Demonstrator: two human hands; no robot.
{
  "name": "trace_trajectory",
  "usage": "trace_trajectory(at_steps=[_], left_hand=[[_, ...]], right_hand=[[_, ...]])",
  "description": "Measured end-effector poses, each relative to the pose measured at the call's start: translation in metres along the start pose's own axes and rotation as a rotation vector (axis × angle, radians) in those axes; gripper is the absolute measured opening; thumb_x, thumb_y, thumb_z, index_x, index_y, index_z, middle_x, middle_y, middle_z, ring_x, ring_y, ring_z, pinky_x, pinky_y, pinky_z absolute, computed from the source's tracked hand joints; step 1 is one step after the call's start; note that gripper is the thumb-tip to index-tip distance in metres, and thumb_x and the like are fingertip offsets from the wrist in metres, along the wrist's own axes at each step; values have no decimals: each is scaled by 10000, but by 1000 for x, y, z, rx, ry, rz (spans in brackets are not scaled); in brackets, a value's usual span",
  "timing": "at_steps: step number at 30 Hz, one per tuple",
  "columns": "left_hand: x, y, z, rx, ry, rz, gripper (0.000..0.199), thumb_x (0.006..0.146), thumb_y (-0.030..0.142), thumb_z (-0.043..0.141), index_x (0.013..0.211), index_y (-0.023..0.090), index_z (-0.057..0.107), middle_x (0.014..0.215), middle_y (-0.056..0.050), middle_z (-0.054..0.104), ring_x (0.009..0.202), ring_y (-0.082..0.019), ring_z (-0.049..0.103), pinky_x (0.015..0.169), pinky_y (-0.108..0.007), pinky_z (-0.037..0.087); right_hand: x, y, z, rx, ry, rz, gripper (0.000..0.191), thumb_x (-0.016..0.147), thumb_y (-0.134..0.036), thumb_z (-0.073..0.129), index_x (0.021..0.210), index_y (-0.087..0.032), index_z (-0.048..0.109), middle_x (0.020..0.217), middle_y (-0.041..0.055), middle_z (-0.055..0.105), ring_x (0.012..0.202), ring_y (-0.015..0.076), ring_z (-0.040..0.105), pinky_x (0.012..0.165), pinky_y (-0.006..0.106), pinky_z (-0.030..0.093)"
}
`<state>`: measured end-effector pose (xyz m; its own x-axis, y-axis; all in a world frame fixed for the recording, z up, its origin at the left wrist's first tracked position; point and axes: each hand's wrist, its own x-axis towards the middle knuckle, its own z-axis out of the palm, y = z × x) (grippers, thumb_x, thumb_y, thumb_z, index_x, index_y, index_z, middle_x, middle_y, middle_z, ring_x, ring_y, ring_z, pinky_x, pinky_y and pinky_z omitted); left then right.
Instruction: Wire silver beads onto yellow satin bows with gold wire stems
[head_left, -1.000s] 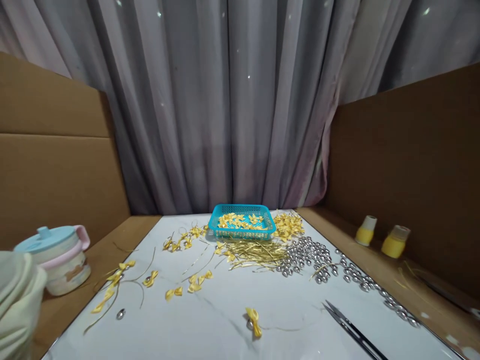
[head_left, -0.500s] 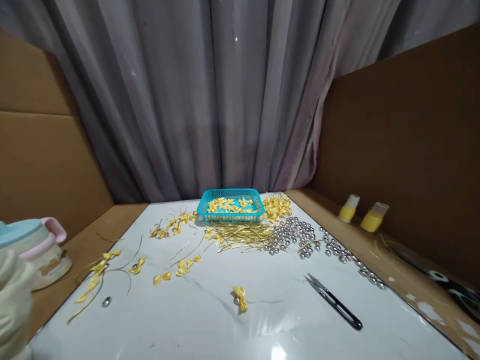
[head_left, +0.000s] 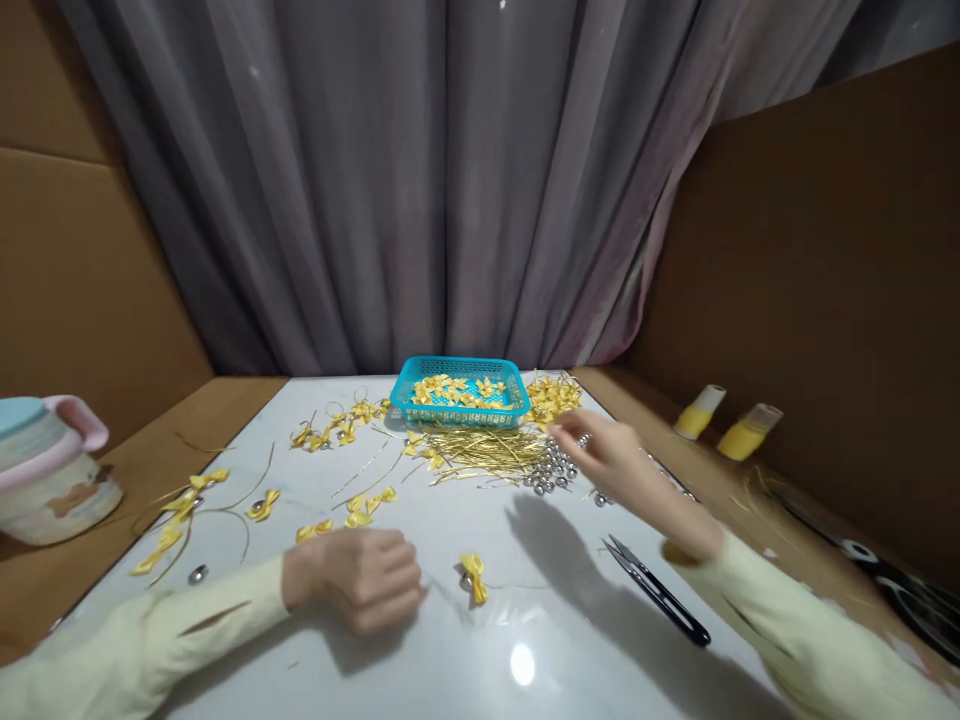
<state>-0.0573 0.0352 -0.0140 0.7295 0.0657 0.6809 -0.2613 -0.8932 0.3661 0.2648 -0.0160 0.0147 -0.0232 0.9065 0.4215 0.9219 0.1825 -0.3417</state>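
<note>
Near the table's front left, my left hand (head_left: 367,582) is held with its fingers curled under; whatever they hold, if anything, is hidden. My right hand (head_left: 609,455) reaches over the pile of small silver dome beads (head_left: 551,475), fingers stretched toward a heap of yellow ribbon bows (head_left: 553,398), nothing visible in them. Between the hands lies a single yellow bow (head_left: 474,580) with a silver bead and a thin gold wire. Black thread snips (head_left: 660,592) lie below my right forearm. Gold wire strips (head_left: 484,452) are spread in front of the blue basket (head_left: 457,415).
The basket holds more bows. Several wired bows (head_left: 259,505) and a loose silver bead (head_left: 198,574) lie at the left. A mug (head_left: 56,480) stands beyond the left edge. Two yellow bottles (head_left: 750,432) and dark scissors (head_left: 892,580) lie right, beside the cardboard wall (head_left: 810,250).
Both hands have come into view over the table, the right one reaching to the beads and bows. The view has shifted slightly; the bow and snips lie as before.
</note>
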Motion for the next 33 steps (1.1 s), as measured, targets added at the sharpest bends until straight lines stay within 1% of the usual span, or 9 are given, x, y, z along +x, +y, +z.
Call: trace_trajectory(at_steps=[3,4,9,16,19,23,26,29,33], left_hand=[[5,-7,42,348,-199,515,284,776,106,570,521,189,477,438,31,399,399,-109,311,356,-255,196],[7,-11,53,405,-126,550,305,765,115,550,493,196,438,418,33,362,389,-115,286,361,-269,171],[14,-28,66,469,34,323,284,769,93,472,525,206,380,438,32,366,404,-126,280,429,-288,163],[14,-28,63,422,14,195,246,809,73,442,592,186,466,481,6,442,453,-143,327,455,-290,201],[19,-27,60,170,31,-161,214,858,103,445,688,163,560,575,-34,547,537,-150,444,535,-276,329],[37,-29,50,-393,279,-808,168,887,227,511,947,160,653,866,-82,644,785,-176,561,697,-270,411],[50,-34,49,-855,310,-902,276,840,316,615,1069,168,651,941,-78,643,878,-181,551,755,-268,398],[55,-37,60,-1317,200,-861,400,746,368,719,1059,126,657,795,-66,638,708,-160,574,672,-269,409],[48,-40,75,-1513,233,-915,231,674,259,787,799,92,688,618,-6,575,506,-78,499,537,-208,381]], right_hand=[[23,5,35,-49,-200,51,221,908,-290,547,1065,-139,589,1041,65,619,876,173,618,767,367,524],[31,7,47,-57,-236,65,218,905,-286,553,1058,-136,591,1035,64,621,876,174,618,768,368,524],[50,20,80,-31,-313,117,259,909,-287,546,1125,-147,566,1116,77,596,934,192,609,794,389,519],[57,22,48,223,-248,184,195,873,-303,588,926,-123,641,909,40,663,785,162,630,724,337,516],[50,4,31,407,-167,224,170,790,-304,648,791,-138,681,749,52,698,721,184,634,706,330,489],[25,-32,16,691,-169,303,262,756,-403,658,833,-155,688,767,64,717,659,165,626,595,282,470],[7,-55,14,901,-295,356,222,702,-365,720,733,-146,702,696,55,703,548,113,571,528,246,438],[-5,-67,20,1301,-609,549,163,634,-248,783,695,-118,705,684,62,709,502,65,537,493,191,400],[-14,-67,35,1496,-740,667,192,612,-192,801,721,-92,678,669,67,708,460,38,515,450,151,365]])
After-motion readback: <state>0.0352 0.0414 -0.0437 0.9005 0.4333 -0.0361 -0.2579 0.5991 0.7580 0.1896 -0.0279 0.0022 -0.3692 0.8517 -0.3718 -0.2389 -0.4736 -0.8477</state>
